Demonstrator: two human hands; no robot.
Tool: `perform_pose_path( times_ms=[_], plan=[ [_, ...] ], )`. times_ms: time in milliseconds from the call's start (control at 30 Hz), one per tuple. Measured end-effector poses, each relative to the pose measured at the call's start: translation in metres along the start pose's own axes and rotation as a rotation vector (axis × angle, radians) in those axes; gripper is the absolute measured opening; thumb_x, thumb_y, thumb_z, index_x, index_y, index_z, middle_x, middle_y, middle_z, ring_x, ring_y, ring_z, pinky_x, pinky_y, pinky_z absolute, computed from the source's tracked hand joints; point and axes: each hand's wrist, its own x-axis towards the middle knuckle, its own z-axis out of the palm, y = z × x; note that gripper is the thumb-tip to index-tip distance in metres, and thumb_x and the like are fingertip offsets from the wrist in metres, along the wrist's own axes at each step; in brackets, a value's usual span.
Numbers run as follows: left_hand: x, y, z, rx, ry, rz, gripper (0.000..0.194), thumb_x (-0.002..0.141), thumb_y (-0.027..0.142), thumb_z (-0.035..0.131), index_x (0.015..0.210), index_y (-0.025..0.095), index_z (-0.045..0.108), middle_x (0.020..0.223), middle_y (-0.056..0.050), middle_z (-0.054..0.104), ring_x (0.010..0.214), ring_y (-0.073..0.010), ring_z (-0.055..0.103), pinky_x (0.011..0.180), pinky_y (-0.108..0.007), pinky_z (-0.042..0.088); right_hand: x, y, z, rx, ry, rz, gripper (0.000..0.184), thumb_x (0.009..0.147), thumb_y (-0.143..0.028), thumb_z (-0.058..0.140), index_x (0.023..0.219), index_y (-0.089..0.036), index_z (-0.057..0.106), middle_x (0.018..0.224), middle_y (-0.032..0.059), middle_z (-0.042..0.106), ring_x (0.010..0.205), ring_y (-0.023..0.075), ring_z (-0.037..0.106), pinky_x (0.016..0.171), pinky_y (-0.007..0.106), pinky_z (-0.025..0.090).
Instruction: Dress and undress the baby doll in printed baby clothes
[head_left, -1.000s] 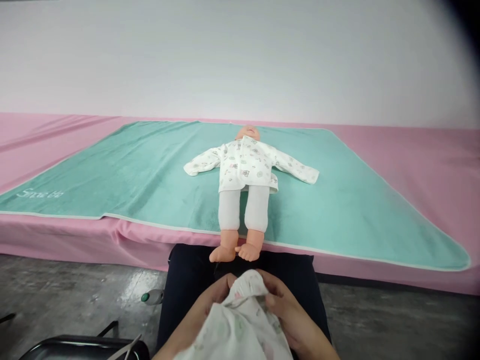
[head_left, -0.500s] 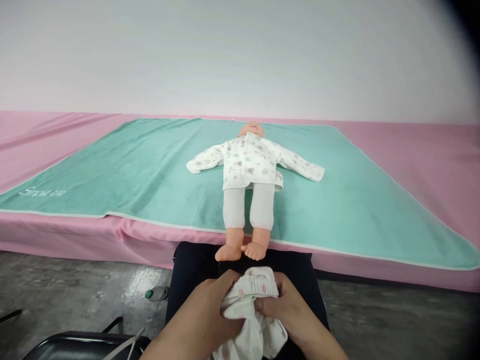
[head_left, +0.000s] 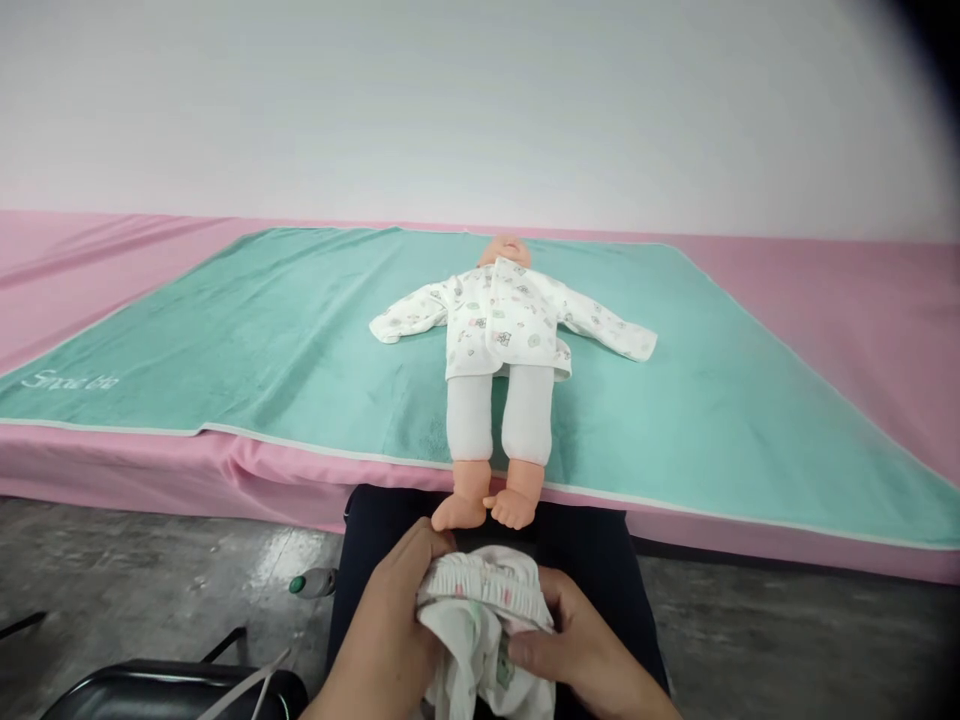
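Bunched over my lap is a pair of white printed baby pants [head_left: 484, 610] with a gathered elastic waistband facing up. My left hand [head_left: 401, 620] grips the left side of the waistband, its thumb hidden by the cloth. On the other side my right hand [head_left: 566, 640] is closed on the fabric, thumb lying over the front. Just beyond my hands a baby doll [head_left: 499, 420] lies on its back, feet toward me at the edge. It wears a white printed jacket [head_left: 506, 320] with long sleeves spread out, and its legs are white above bare feet.
Under the doll lies a teal mat [head_left: 315, 340] on a pink-covered surface [head_left: 840, 320], with a pale wall behind. On the floor at left are a bottle with a green cap [head_left: 311, 583] and a black chair [head_left: 172, 692] with a pale strap.
My left hand has shifted slightly left and up, close to the doll's foot. The waistband is spread wider between my hands. The doll stays in place; the view has shifted a little.
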Motion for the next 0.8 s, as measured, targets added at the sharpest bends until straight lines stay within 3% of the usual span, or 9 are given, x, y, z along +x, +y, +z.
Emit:
perform_pose_path(
  times_ms=[167,300,467,567,667,800],
  plan=[
    [0.046,-0.010,0.017,-0.026,-0.031,-0.058,0.021,0.072,0.020,0.050,0.052,0.020,0.052,0.041,0.003,0.047,0.059,-0.0175,0.059,0.051,-0.024,0.042,-0.003,0.008,0.012,0.105,0.001,0.137,0.069,0.055,-0.038,0.079,0.117,-0.019,0.054,0.086,0.0048,0.064,0.082,0.0214,0.060,0.077,0.035,0.045],
    [0.066,-0.013,0.025,-0.045,-0.057,-0.087,0.019,0.071,0.020,0.051,0.052,0.020,0.054,0.037,0.003,0.044,0.057,-0.0181,0.059,0.049,-0.024,0.042,-0.004,0.015,0.024,0.059,0.000,0.186,0.072,0.050,-0.037,0.081,0.116,-0.023,0.055,0.095,0.0057,0.063,0.096,0.0254,0.058,0.084,0.037,0.044],
    [0.035,-0.010,0.019,-0.080,-0.085,-0.074,0.011,0.070,0.020,0.053,0.060,0.022,0.059,0.046,0.002,0.053,0.065,-0.0195,0.061,0.051,-0.025,0.044,0.002,0.012,0.038,-0.008,0.105,0.171,0.080,0.047,-0.026,0.083,0.121,-0.026,0.051,0.100,0.0039,0.063,0.097,0.0243,0.058,0.084,0.036,0.044],
    [0.006,-0.008,0.012,-0.104,-0.094,-0.053,0.006,0.068,0.021,0.055,0.070,0.022,0.061,0.058,0.001,0.060,0.072,-0.0204,0.062,0.055,-0.026,0.046,0.005,0.002,0.037,0.006,0.178,0.091,0.069,0.055,-0.023,0.078,0.118,-0.022,0.050,0.099,0.0046,0.063,0.092,0.0220,0.059,0.084,0.036,0.044],
    [-0.014,-0.004,0.010,-0.129,-0.108,-0.030,0.020,0.062,0.020,0.062,0.083,0.021,0.061,0.073,0.000,0.065,0.076,-0.0204,0.061,0.062,-0.026,0.047,0.006,-0.002,0.028,0.068,0.237,-0.020,0.052,0.059,-0.021,0.072,0.109,-0.020,0.055,0.091,0.0024,0.064,0.082,0.0184,0.059,0.077,0.032,0.045],
    [-0.022,0.004,0.015,-0.147,-0.194,-0.010,0.033,0.059,0.019,0.066,0.091,0.017,0.056,0.078,-0.001,0.064,0.075,-0.0188,0.060,0.067,-0.026,0.046,0.006,0.008,0.016,0.227,0.248,-0.016,0.047,0.056,-0.012,0.066,0.103,-0.018,0.059,0.081,0.0009,0.064,0.072,0.0156,0.057,0.067,0.026,0.043]
  ],
)
